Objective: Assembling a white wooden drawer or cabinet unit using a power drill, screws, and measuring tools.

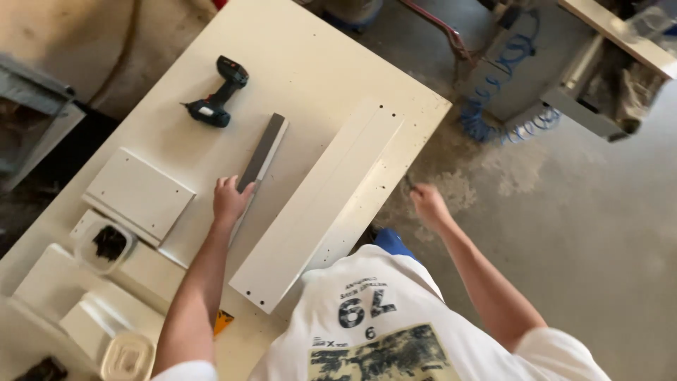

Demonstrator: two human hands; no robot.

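A clear tub [106,245] sits near the left edge of the white table [303,63], and it holds a small heap of dark bits that are too small to tell apart. Closer to the person, a round tub [127,358] stands at the bottom edge with its pale lid on, so what is inside is hidden. The left hand [229,200] lies on the table with its fingers bent and resting on the near end of a long grey strip [263,152]. The hand touches the strip, but it is hard to tell if it grips it. The strip lies flat near the middle of the table. Its long side runs slanted, from the hand up and away to the right, and its far end points toward the far side of the table. Just to the right of the strip lies a long white board [321,204], slanted the same way, with small holes near its ends and its near corner close to the person's shirt. A dark drill [217,95] lies on its side beyond the strip, well apart from the hand. A small white panel [137,194] lies to the left of the hand, next to the clear tub. The right hand [428,204] hangs past the right edge of the table, above the grey floor [578,233]. It is loosely curled and blurred, and it seems to hold nothing.
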